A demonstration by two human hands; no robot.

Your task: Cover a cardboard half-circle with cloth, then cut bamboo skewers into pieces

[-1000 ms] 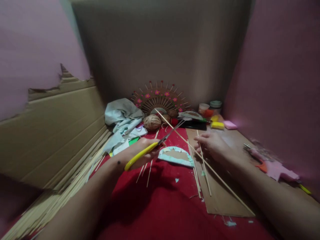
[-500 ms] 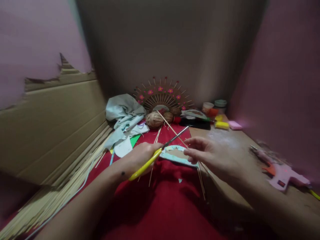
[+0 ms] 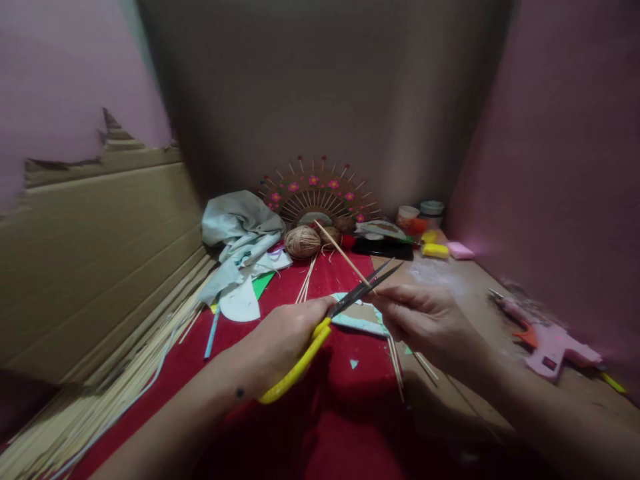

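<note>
My left hand [image 3: 295, 333] is closed around the yellow handles of the scissors [image 3: 350, 300], whose blades are slightly parted and point up and right. A thin wooden stick [image 3: 343, 253] passes between the blades near their middle. Its lower part is pinched by my right hand [image 3: 417, 320], whose fingers are curled close to the blades. Beneath the scissors lies a pale blue-edged cardboard piece [image 3: 360, 327], partly covered by my right hand. Several more sticks [image 3: 395, 367] lie below it, and others [image 3: 306, 280] rest behind my left hand.
A flowered fan-shaped piece [image 3: 314, 193] stands at the back behind twine balls [image 3: 302, 241]. Grey cloth [image 3: 243, 223] is heaped at the left, above long sticks [image 3: 115, 387] beside cardboard [image 3: 100, 247]. A pink glue gun [image 3: 555, 343] lies right, and yellow packs [image 3: 435, 251] further back.
The scissors' blades have parted and now sit around the stick. My right hand's fingers have closed more tightly on the stick. The view has shifted, so the background sits slightly further left.
</note>
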